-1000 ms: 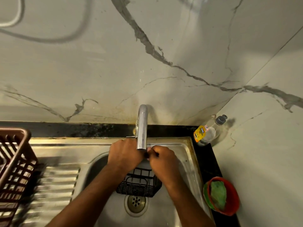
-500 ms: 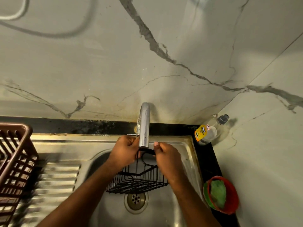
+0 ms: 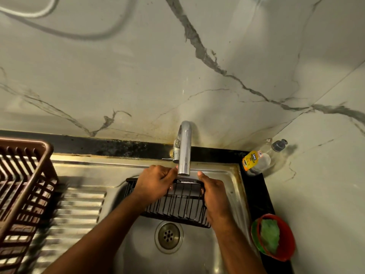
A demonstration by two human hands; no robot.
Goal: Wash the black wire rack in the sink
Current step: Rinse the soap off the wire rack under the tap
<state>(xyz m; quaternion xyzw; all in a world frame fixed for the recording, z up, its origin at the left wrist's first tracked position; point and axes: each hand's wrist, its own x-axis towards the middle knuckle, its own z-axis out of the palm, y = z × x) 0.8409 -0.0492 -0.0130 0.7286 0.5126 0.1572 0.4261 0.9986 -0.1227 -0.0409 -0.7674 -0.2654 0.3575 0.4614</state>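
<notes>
The black wire rack [image 3: 177, 204] hangs over the steel sink [image 3: 227, 175], tilted with its upper edge right under the chrome tap [image 3: 184, 151]. My left hand [image 3: 154, 184] grips the rack's upper left part. On the right side, my right hand [image 3: 214, 196] holds the rack's end, thumb up by the spout. A thin stream of water seems to hit the rack's top edge. The drain [image 3: 167, 235] lies below the rack.
A brown plastic dish basket [image 3: 21, 186] stands on the ribbed drainboard [image 3: 79, 210] at the left. A dish soap bottle [image 3: 256, 159] lies in the back right corner. A red bowl [image 3: 286, 250] with a green scrubber [image 3: 269, 236] sits on the black counter at the right.
The rack has been lifted and turned from low in the basin to right under the spout, and now shows a wider side. Both hands have spread apart along it.
</notes>
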